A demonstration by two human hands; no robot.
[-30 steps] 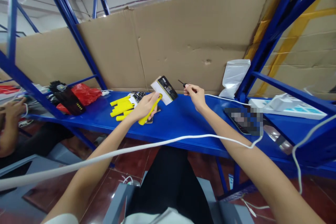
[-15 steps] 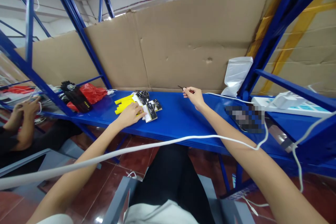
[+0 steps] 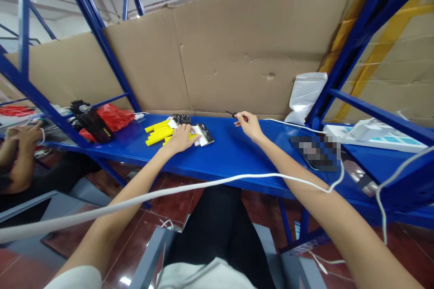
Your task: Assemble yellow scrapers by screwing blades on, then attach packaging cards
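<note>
My left hand [image 3: 183, 139] lies palm down on a pile of yellow strips [image 3: 158, 133] with black-and-white cards [image 3: 205, 134] at their right ends. Its fingers are stretched out over the pile, and a bit of yellow shows past the fingertips. What lies under the palm is hidden. Away to the right, just above the blue table [image 3: 224, 158], my right hand [image 3: 250, 126] is closed around a thin dark tool [image 3: 231, 113]. The tool's slim tip points left, and a little dark red shows between the fingers. Its exact kind cannot be made out.
A white cable [image 3: 203, 186] crosses in front of both forearms. On the right are a blurred-out phone-like object [image 3: 315, 152], a white pouch [image 3: 307, 97] and a power strip [image 3: 376, 137]. A black bottle [image 3: 93, 122], red bag [image 3: 117, 117] and another person's hands [image 3: 29, 133] are leftward.
My left hand has slid a little right across the pile. The cards near its fingertips have shifted right and lie closer together. My right hand still holds the tool, barely moved.
</note>
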